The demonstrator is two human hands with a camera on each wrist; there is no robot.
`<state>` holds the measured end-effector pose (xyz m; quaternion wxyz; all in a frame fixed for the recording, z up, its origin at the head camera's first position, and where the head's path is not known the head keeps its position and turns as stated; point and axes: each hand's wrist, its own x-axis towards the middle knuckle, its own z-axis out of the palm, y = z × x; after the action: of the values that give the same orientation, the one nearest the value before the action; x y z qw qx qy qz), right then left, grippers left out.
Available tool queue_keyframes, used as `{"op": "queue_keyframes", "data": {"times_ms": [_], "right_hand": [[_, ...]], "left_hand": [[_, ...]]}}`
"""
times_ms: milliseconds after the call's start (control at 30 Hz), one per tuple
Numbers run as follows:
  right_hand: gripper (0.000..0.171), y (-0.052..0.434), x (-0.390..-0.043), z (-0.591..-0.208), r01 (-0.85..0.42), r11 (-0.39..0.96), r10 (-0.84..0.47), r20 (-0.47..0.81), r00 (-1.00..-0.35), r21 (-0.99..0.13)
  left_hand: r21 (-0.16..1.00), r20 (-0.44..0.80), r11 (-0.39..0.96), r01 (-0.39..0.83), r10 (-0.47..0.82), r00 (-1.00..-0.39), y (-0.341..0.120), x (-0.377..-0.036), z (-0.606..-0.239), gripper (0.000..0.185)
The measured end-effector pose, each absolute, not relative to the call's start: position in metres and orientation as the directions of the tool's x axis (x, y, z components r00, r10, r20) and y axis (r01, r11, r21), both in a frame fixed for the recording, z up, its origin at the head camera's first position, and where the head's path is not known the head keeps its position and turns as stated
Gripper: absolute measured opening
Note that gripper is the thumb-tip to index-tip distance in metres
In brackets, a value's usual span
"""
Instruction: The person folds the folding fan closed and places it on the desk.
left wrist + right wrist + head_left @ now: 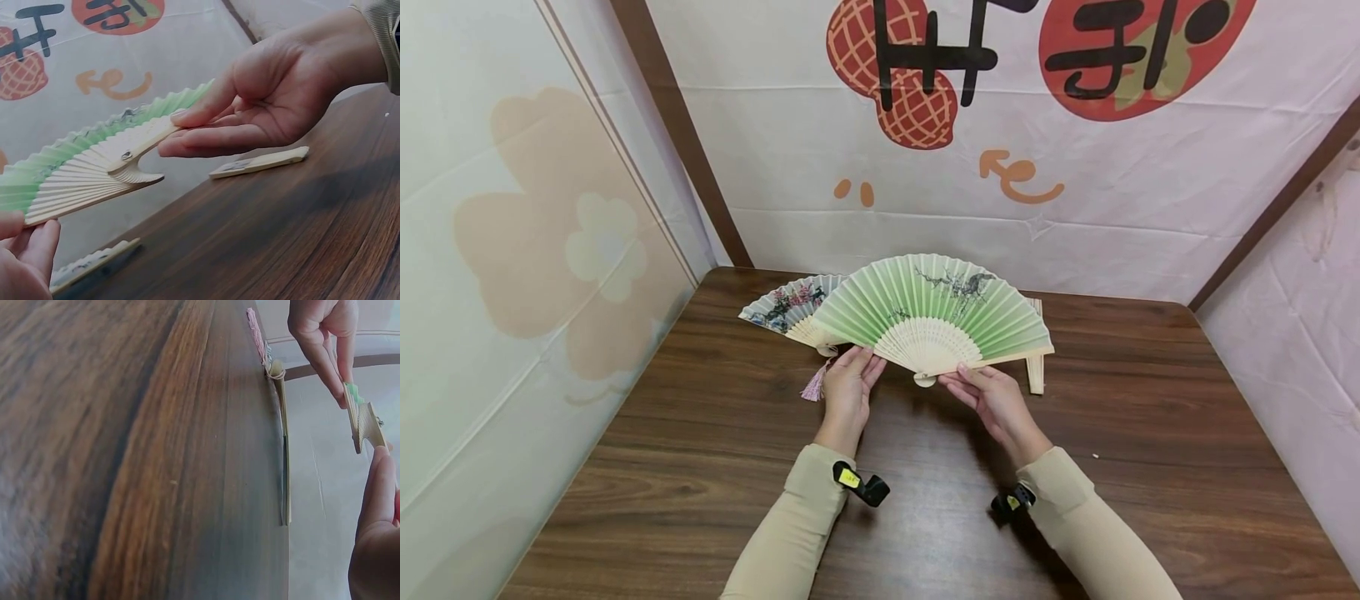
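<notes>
- Sleeved forearms come in from the near edge, each with a small black wrist camera, over a wide dark wooden table [1150, 433] that fills the scene and is walled by white printed cloth.
- Spread wide and held up above the middle of the table is the green fan [928, 312], a pleated leaf on pale slatted ribs that meet at a pivot low in the centre.
- Behind it on the far left lies a second, white flowered fan [786, 307], open on the table with a pink tassel [813, 387] trailing toward the near side.
- At the far right a closed fan [1036, 367] lies flat on the wood, just beyond the green fan's right end.
- On the left, the left hand [847, 387] pinches the green fan's left outer rib between thumb and fingers.
- On the right, the right hand [992, 398] holds the right outer rib, thumb on top and fingers underneath, as the left wrist view shows.
- By the look of it, the green fan is very light, its ribs thin and springy, its leaf easy to crease or tear.
- Sound places to hold would be the two stiff outer ribs or the pivot end, never the pleated leaf.
</notes>
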<state>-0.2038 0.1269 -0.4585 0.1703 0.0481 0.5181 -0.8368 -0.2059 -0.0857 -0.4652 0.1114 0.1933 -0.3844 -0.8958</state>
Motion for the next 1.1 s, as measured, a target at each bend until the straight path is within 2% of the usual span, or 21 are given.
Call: {"op": "queue_keyframes", "data": {"times_ms": [433, 700, 1100], "right_hand": [[0.024, 0.125, -0.208, -0.458, 0.291, -0.432, -0.204, -0.222, -0.953, -0.853], [0.035, 0.119, -0.21, -0.459, 0.272, -0.522, -0.122, -0.245, -0.962, -0.809], [0.037, 0.116, -0.211, -0.459, 0.278, -0.562, -0.131, -0.247, -0.96, -0.779]], "left_hand": [[0.71, -0.25, -0.696, 0.107, -0.391, -0.886, -0.078, -0.209, -0.461, 0.01], [0.723, -0.242, -0.683, 0.101, -0.388, -0.889, -0.078, -0.211, -0.461, 0.01], [0.736, -0.225, -0.671, 0.091, -0.369, -0.902, -0.081, -0.212, -0.462, 0.007]]}}
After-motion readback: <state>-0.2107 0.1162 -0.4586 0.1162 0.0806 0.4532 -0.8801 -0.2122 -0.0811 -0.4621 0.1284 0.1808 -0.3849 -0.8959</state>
